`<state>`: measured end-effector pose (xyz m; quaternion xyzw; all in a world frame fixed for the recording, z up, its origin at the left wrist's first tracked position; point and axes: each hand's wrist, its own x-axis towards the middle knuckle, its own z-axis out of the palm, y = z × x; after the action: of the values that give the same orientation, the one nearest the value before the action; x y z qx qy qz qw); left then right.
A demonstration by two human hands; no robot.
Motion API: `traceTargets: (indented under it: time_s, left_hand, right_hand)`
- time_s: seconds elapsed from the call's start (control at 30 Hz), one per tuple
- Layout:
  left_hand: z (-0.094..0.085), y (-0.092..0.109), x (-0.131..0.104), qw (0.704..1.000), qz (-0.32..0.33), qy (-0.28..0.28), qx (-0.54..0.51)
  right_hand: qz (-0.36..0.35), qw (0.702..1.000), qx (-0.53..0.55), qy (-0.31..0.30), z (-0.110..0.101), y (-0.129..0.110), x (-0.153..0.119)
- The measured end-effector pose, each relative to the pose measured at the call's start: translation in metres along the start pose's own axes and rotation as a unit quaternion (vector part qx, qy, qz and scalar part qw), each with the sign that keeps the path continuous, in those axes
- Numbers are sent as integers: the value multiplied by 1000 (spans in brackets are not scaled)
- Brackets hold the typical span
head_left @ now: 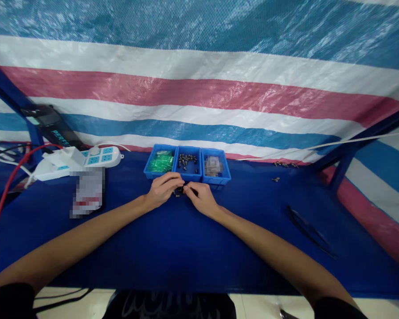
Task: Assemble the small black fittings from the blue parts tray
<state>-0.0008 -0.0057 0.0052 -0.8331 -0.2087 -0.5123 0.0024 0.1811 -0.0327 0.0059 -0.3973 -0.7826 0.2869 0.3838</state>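
My left hand (164,189) is closed, its thumb and fingers pinched together just in front of the blue bins. Facing it from the right, my right hand (201,198) is closed in a pinch too, with the fingertips almost meeting those of the left. Whatever sits between the fingertips is too small to make out. Beneath them on the blue tabletop lie a few small dark metal parts (177,194), partly hidden by the fingers. Similar small metal pieces (186,159) lie in the middle blue bin (189,176).
The left bin (148,173) holds green plastic pieces (161,162); the right bin (222,180) holds clear ones (213,166). A white power strip (111,155), a blurred-out packet (89,190) and a black box (58,126) stand left. Loose metal pieces (275,179) and a dark strap-like loop (309,230) lie right.
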Motion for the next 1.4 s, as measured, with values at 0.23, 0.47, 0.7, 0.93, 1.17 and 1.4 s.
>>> traceTargets:
  time_s: [0.23, 0.47, 0.7, 0.93, 1.17, 1.4]
  left_hand:
    - [-1, 1, 3, 1000, -18, -26, 2]
    - [-1, -1, -1, 999, -33, -38, 6]
    - [3, -1, -1, 998, -55, -37, 25]
    - [-1, 4, 5, 997, -53, -60, -3]
    - [1, 2, 0, 998, -47, -29, 1]
    - [2, -2, -4, 999, -43, -23, -7]
  right_hand:
    - [1, 1000, 1, -3, -1, -1, 0]
    - [0, 1000, 1, -4, 0, 0, 0]
    - [1, 1000, 2, -3, 0, 0, 0]
    - [1, 1000, -5, -5, 0, 0, 0]
    - [-7, 1000, -2, 0, 1, 1, -1]
    - [-4, 1000, -11, -3, 1, 1, 0]
